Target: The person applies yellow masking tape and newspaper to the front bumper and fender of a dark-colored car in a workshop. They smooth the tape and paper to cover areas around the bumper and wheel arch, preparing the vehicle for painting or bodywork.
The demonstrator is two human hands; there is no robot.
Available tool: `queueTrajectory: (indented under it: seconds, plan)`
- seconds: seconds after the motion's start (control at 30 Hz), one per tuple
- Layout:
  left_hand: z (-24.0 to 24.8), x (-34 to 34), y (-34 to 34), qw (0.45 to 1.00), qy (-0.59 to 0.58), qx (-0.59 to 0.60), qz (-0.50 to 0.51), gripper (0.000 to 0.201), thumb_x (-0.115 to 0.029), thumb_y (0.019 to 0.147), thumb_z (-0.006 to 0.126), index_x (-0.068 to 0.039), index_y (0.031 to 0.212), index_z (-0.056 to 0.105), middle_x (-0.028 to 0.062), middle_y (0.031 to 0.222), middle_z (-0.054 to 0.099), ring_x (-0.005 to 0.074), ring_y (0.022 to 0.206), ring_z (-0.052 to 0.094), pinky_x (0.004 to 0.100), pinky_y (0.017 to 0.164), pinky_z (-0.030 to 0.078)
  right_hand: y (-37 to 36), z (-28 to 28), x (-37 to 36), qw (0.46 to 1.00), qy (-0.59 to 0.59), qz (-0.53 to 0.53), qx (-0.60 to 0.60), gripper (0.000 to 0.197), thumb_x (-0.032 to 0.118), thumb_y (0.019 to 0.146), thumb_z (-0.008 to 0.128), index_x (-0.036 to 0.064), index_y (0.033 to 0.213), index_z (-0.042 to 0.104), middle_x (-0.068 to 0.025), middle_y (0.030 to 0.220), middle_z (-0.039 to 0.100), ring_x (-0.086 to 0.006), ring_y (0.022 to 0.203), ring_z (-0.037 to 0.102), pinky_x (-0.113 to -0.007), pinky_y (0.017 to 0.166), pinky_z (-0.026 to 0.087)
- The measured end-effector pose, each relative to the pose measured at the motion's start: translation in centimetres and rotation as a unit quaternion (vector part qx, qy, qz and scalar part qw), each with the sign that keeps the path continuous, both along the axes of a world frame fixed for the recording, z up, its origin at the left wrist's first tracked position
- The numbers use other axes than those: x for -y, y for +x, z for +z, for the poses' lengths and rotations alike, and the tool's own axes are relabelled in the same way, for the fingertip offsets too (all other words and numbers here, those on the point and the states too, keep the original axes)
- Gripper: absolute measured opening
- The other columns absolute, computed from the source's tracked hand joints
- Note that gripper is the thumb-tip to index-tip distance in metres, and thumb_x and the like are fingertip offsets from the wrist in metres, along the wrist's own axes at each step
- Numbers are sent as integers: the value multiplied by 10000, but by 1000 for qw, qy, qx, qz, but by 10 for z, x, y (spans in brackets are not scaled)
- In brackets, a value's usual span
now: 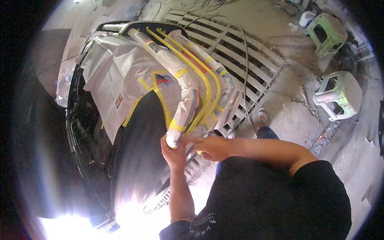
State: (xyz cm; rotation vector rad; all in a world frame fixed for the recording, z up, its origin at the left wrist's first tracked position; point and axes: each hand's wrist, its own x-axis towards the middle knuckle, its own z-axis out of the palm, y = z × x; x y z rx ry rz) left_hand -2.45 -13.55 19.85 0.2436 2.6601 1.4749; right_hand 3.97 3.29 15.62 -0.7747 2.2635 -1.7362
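Note:
My left hand (174,155) is closed around the lower end of a bent, paper-wrapped edge (185,102) on a dark car body panel. Bands of yellow masking tape (178,125) bind that newspaper wrapping. Close beside it, my right hand (215,147) has its fingers bent toward the wrapped end. A small bit of yellow tape (199,152) shows under the right fingers; the rest of it is hidden by the hand. Two long yellow tape lines (208,86) curve alongside the wrapping. Newspaper sheets (116,72) cover the panel to the left, taped around a bare black fender section (148,112).
A slatted floor grate (254,60) lies beyond the panel, with a hose (245,48) across it. Two paint-spattered stools (340,94) and a white jug (307,18) stand at the right. Strong light glares at the lower left.

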Motion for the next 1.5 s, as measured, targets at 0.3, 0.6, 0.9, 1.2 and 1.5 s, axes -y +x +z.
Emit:
queueTrajectory:
  seconds: [0.3, 0.6, 0.9, 1.2, 1.5]
  plan:
    - [5, 29, -13, 941, 213, 169, -202, 491, -72, 839, 597, 23, 1274, 392, 81, 1115, 533, 153, 1017, 516, 301, 907, 421, 12, 17, 34, 980, -28, -192, -38, 456, -22, 787, 541, 83, 1230, 562, -169, 1364, 475, -325, 1237, 491, -391, 992, 432]
    - [-4, 49, -37, 832, 368, 270, -316, 650, -186, 857, 375, 90, 1435, 259, 209, 1375, 433, 268, 1248, 451, 333, 1068, 311, 36, 47, 47, 956, 90, -277, -42, 363, 43, 805, 576, 60, 1167, 593, -169, 1170, 551, -332, 1042, 576, -373, 918, 459]
    - [-3, 47, -28, 888, 321, 187, -270, 528, -87, 906, 347, 48, 1411, 273, 172, 1274, 475, 227, 1076, 544, 322, 960, 408, 66, 88, 63, 930, -53, -331, 151, 421, -9, 821, 597, 9, 1231, 501, -108, 1082, 582, -170, 943, 632, -306, 811, 511]
    - [-26, 46, -39, 862, 399, 230, -210, 213, -110, 915, 440, -4, 1099, 448, 94, 1018, 533, 150, 913, 509, 294, 851, 418, 56, 100, 83, 922, -75, -363, 116, 428, -15, 841, 607, 13, 1249, 480, -93, 1071, 585, -182, 1025, 612, -318, 885, 497]
    - [-97, 21, -52, 907, 208, -226, -286, 260, -103, 923, 419, 17, 1112, 551, 196, 1141, 522, 317, 1092, 493, 411, 987, 368, 69, 44, 69, 924, -31, -374, 77, 411, 51, 820, 647, 7, 1200, 497, -58, 1014, 559, -146, 896, 556, -309, 815, 479]
